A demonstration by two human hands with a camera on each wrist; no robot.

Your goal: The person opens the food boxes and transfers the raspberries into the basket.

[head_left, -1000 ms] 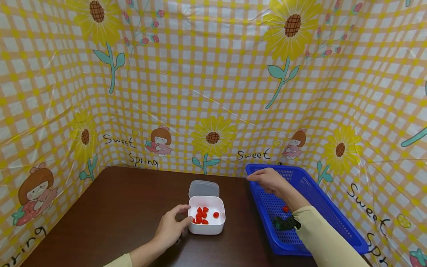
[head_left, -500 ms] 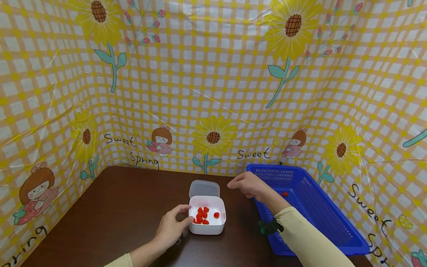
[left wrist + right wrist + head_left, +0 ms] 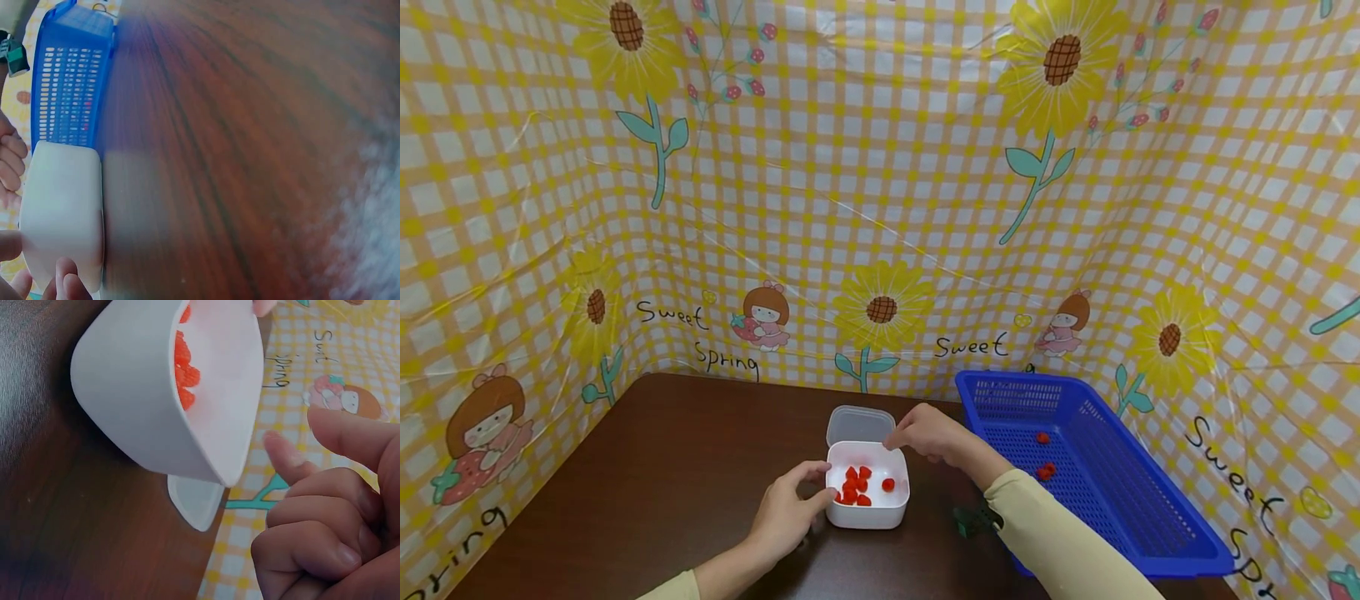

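A small white food box stands on the table with several red raspberries in it, most clustered at its left. My left hand grips the box's left side, thumb and fingers at the wall; the left wrist view shows fingertips against its end. My right hand hovers over the box's back right corner. In the right wrist view its thumb and index fingertip are apart with nothing between them, the other fingers curled. A translucent lid lies behind the box.
To the right is a blue perforated basket with a few raspberries on its floor. Dark wooden table extends left. A checked sunflower cloth hangs around the back and sides. A dark watch-like band shows by the right sleeve.
My right hand has moved left and down from above the basket to the box, uncovering the basket's raspberries. The left hand and the box have stayed in place.
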